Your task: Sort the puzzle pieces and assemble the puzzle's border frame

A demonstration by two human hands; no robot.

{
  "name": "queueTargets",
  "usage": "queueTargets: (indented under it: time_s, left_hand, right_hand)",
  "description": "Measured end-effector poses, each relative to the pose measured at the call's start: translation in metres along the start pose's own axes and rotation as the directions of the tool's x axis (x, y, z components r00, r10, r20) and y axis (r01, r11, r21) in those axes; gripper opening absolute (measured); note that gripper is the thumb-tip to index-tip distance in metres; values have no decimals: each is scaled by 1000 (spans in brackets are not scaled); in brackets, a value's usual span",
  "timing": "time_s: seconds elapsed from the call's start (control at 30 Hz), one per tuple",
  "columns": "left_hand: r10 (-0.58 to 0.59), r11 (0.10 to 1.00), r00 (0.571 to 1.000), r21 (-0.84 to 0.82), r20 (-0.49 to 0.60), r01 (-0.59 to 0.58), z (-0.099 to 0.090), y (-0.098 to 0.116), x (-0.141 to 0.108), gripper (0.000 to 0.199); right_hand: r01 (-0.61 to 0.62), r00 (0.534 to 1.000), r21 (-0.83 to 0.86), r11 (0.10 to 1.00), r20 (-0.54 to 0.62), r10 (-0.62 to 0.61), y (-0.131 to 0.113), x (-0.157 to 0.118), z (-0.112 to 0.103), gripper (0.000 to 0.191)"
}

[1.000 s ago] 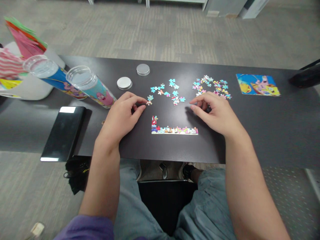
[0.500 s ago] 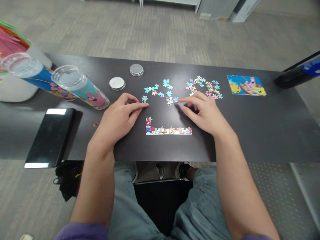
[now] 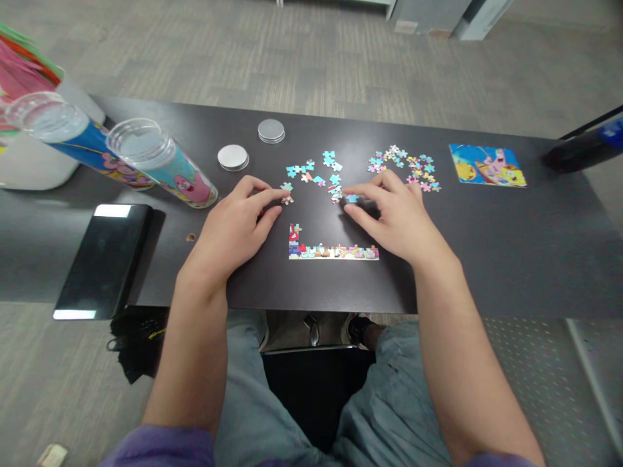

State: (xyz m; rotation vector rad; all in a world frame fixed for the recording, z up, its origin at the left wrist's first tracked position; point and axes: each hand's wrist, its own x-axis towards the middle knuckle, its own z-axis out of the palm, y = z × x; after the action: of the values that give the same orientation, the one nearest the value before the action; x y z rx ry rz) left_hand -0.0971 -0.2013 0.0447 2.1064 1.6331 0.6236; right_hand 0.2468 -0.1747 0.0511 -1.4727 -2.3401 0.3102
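My left hand (image 3: 243, 217) rests at the left, its index fingertip at a small light-blue jigsaw piece (image 3: 287, 187) and its thumb apart below. Just under that fingertip lies another pale piece (image 3: 287, 200). My right hand (image 3: 396, 211) has thumb and index finger on either side of a blue jigsaw piece (image 3: 352, 198). Between the hands and nearer me is a joined L-shaped strip of puzzle pieces (image 3: 335, 253), with a short left side and a long bottom row. Loose blue, white and red pieces (image 3: 318, 180) form a rough arc beyond.
More loose pieces (image 3: 402, 159) are heaped beyond my right hand. A picture card (image 3: 488, 165) lies farther right, near a dark bottle (image 3: 579, 152). At the left are two clear-topped tubes (image 3: 182, 175), round lids (image 3: 232, 157) and a black phone-like device (image 3: 104, 259).
My right thumb and index finger have come around the blue piece, which has shifted slightly right. My left index fingertip has drawn back, showing the pale piece under it. The view has shifted a little.
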Motion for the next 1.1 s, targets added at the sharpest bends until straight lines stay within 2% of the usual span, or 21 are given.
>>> queueTargets:
  time_s: [0.17,0.33,0.47,0.57,0.73,0.83,0.97,1.1]
  left_hand:
    - [8,999,999,-32,-35,-9,-1,1,-1,47]
    - [16,999,999,-47,-42,-18,1,0,-3,41]
    - [23,999,999,-38,-45,-25,2,1,-3,39]
    - [32,998,998,-49,-45,-34,2,2,-4,37]
    - [43,996,998,-78,-39,-46,0,-1,-5,37]
    - [59,993,998,-104,-37,-63,-1,-3,-7,36]
    - [70,987,996,-144,-58,-77,-2,-3,-10,35]
    - [67,987,995,-139,-74,-77,-2,-2,-12,33]
  right_hand:
    - [16,1000,-69,998,15,-15,-17,10,13,39]
    - [92,995,-51,994,46,-90,-32,14,9,27]
    - [13,999,-23,1000,-42,-14,-42,19,12,13]
    - [-25,997,-27,999,-69,23,-47,25,20,9]
    - [-37,999,-8,999,9,37,-53,35,26,3]
    - [-76,995,23,997,66,75,-57,37,22,7]
    - [-137,989,-15,990,48,138,-60,36,15,17]
    - [-151,985,5,989,85,150,-57,35,11,16]
